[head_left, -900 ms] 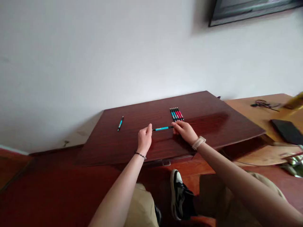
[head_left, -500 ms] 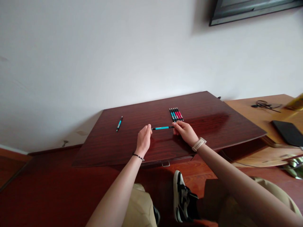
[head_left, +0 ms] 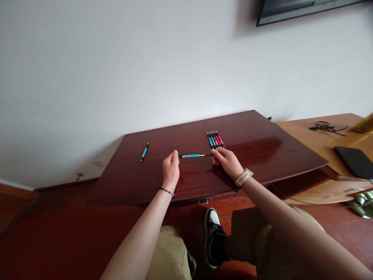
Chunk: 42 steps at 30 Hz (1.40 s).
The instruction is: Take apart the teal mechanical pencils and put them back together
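We find no lettering we can read anywhere here. The teal pen (head_left: pixel 192 156) carries a small pale patch on its barrel, possibly a label, too small and blurred for us to make out. The row of pens (head_left: pixel 215 139) beyond it shows only coloured bands, and the dark frame (head_left: pixel 303 9) up on the wall gives us no legible marks.

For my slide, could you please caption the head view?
Both hands, left hand and right hand, hold a teal pen above the table.
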Tool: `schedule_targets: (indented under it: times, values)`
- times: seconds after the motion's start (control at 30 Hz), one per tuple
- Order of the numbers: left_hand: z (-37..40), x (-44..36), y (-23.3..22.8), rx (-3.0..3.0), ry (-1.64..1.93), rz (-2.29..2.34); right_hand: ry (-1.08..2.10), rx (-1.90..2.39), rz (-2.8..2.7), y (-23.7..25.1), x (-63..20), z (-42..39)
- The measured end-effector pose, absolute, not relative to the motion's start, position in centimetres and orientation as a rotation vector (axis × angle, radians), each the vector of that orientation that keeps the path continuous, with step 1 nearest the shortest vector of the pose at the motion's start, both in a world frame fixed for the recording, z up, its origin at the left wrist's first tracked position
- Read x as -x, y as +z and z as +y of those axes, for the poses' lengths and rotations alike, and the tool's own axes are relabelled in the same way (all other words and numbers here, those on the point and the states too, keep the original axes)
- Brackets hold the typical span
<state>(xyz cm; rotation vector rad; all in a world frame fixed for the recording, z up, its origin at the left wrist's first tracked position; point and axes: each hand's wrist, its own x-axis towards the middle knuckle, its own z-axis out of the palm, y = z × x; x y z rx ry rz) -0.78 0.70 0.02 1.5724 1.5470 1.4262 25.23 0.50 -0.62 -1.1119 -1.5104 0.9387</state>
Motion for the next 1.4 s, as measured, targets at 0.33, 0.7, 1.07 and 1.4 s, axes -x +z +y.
schedule_targets:
  times: [0.33, 0.7, 1.07, 1.4]
  values:
    - [1.0, 6.3, 0.2, -1.519, 1.531, 1.491, 0.953, 1.109, -1.491, -0.6, -25.2, 0.4]
    - [-0.7, 9.6, 0.4, -1.917, 1.065, 1.990, 0.932, 1.146, -1.520, -0.6, -25.2, 0.4]
    - [-1.6, 8.9, 0.4, -2.023, 0.916, 2.006, 0.944, 1.146, -1.540, -0.4, -25.2, 0.3]
    - [-2.3, 8.1, 0.9, -2.270, 0.722, 1.980, 0.948, 1.129, -1.540, -0.4, -25.2, 0.3]
